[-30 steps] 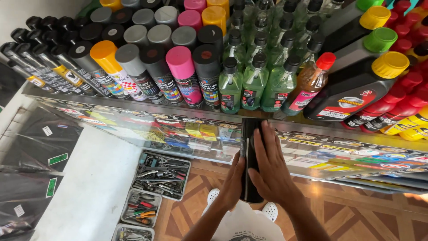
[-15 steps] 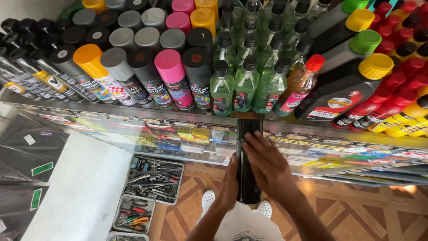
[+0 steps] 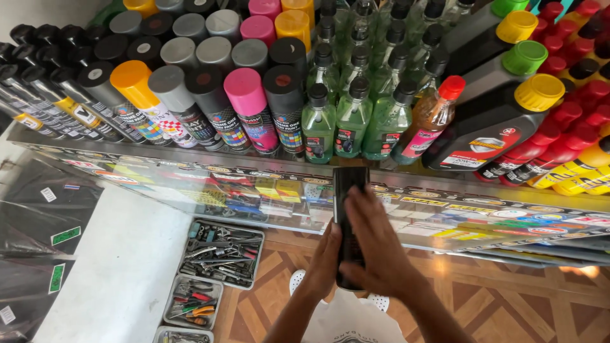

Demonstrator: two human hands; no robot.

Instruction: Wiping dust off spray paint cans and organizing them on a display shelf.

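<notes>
A tall black cylinder, like a can or rolled sleeve [image 3: 349,190], stands upright in front of me between both hands. My left hand [image 3: 325,254] presses against its lower left side. My right hand [image 3: 380,244] wraps over its front and right side, fingers curled around it. Its top reaches the edge of a glass shelf [image 3: 190,184]. The bottom of the cylinder is partly hidden by my hands.
Spray paint cans [image 3: 244,105] with coloured caps fill the shelf at left and centre. Green bottles [image 3: 352,117] stand in the middle, dark oil jugs [image 3: 489,121] and red-capped bottles [image 3: 572,136] at right. Tool trays [image 3: 222,251] sit below on a white surface, beside a patterned floor.
My right hand went from flat with spread fingers over the black cylinder to curled around it. The view shifted slightly; the cylinder stays upright.
</notes>
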